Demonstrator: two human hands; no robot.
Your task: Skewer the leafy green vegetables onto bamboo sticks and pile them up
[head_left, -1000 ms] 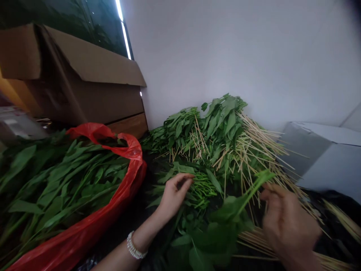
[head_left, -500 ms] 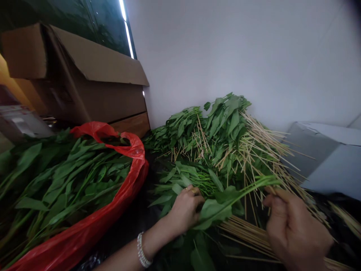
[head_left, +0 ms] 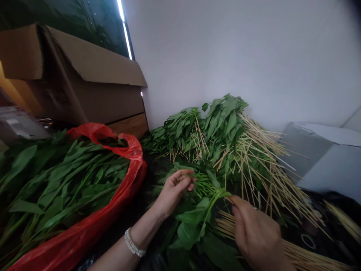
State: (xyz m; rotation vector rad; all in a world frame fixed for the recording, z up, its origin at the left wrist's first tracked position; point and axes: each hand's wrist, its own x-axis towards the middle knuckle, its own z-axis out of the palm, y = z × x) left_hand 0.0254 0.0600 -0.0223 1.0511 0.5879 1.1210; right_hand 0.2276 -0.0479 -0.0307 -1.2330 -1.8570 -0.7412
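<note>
My right hand [head_left: 256, 233] is closed, pinching the stem ends of a sprig of leafy greens [head_left: 194, 222] whose broad leaves hang down to the left. A thin stick may be in the same grip; the fingers hide it. My left hand [head_left: 177, 184], with a beaded bracelet at the wrist, hovers over a low heap of cut green stems [head_left: 204, 184], its fingers loosely bent and apart. Below my right hand lies a bundle of thin wooden sticks [head_left: 307, 252]. Beyond are piled bunches of greens [head_left: 228, 116] with many wooden sticks [head_left: 262, 150] poking out of them.
At the left, a red plastic bag [head_left: 132, 177] holds loose leafy greens [head_left: 76, 180]. An open cardboard box [head_left: 104, 98] stands behind it. A grey-white box [head_left: 324, 150] sits at the right against a white wall [head_left: 239, 45]. Dark plastic covers the surface.
My right hand has moved left and turned with the sprig, whose leaves now hang lower. My left hand has drawn up and back from the leaves, and its fingers have loosened.
</note>
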